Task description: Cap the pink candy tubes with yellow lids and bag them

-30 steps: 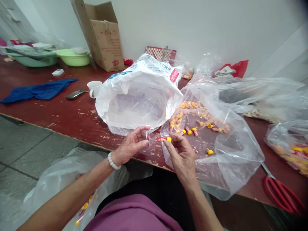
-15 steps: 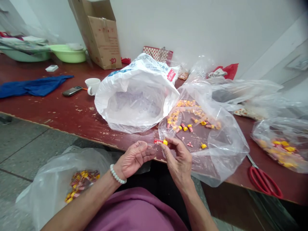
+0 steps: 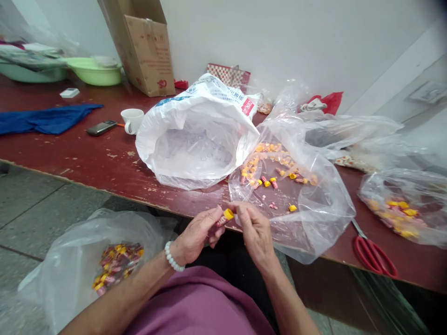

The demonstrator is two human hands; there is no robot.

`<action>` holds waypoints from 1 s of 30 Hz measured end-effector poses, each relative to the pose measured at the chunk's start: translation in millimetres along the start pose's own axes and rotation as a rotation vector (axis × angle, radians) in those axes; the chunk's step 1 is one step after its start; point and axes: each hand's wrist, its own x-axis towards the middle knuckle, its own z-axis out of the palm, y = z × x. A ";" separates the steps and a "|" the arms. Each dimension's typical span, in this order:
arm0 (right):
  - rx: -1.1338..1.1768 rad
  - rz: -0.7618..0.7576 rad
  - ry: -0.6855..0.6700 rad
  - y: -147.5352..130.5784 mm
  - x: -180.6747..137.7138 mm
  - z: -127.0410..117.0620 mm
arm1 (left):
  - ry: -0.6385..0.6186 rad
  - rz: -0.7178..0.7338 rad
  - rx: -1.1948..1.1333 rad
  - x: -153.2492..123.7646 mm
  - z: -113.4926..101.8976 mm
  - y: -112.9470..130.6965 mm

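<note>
My left hand (image 3: 198, 234), with a pale bead bracelet at its wrist, grips a small red patterned bottle with a yellow cap (image 3: 228, 214). The capped end points up and right, toward my other hand. Beside the cap is my right hand (image 3: 255, 230), its fingers closed together and its thumb against them; anything between them is hidden. Several more capped bottles (image 3: 274, 183) lie on and under the clear plastic bag (image 3: 324, 195) just beyond. A lone yellow cap piece (image 3: 292, 208) and small pink bits (image 3: 273, 205) lie nearer the table's edge.
A large white sack (image 3: 195, 174) stands open on the red table (image 3: 104, 163). Red-handled scissors (image 3: 375, 256) lie at the right edge. A mug (image 3: 132, 121), phone (image 3: 101, 127) and blue cloth (image 3: 52, 118) are at left. Below left, a plastic bag (image 3: 66, 274) holds more bottles.
The small bottle has passed from my right fingers into my left hand, which has closed from an open palm. My right hand is now beside its cap.
</note>
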 end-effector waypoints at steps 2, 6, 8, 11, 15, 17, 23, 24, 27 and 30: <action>0.032 0.117 0.066 2.3 7.6 -0.6 | 0.054 0.035 0.196 0.9 -1.6 0.5; 0.015 0.021 0.164 3.1 23.1 9.3 | 0.070 0.126 0.645 1.2 4.8 6.8; -0.017 -0.087 0.192 -1.0 24.8 15.4 | 0.052 0.153 0.753 0.7 13.3 8.6; -0.099 -0.228 0.287 -8.5 22.2 19.4 | 0.060 0.198 0.775 1.3 25.9 4.3; -0.106 -0.236 0.298 3.5 25.9 19.2 | 0.041 0.108 0.560 7.0 32.3 -8.3; -0.080 -0.136 0.270 24.7 34.5 13.4 | -0.068 -0.045 0.380 11.5 29.2 -9.1; -0.706 0.045 0.217 115.6 80.5 -45.7 | 0.098 0.145 0.454 43.9 -22.3 34.4; -0.753 0.053 0.186 129.0 88.3 -56.5 | 0.211 0.233 0.568 55.2 -38.3 45.3; -0.814 0.060 0.086 158.1 105.6 -80.5 | 0.520 0.390 1.163 99.1 -89.9 75.0; -0.858 0.049 -0.019 172.5 116.3 -92.0 | 0.580 0.413 1.588 147.6 -128.8 93.5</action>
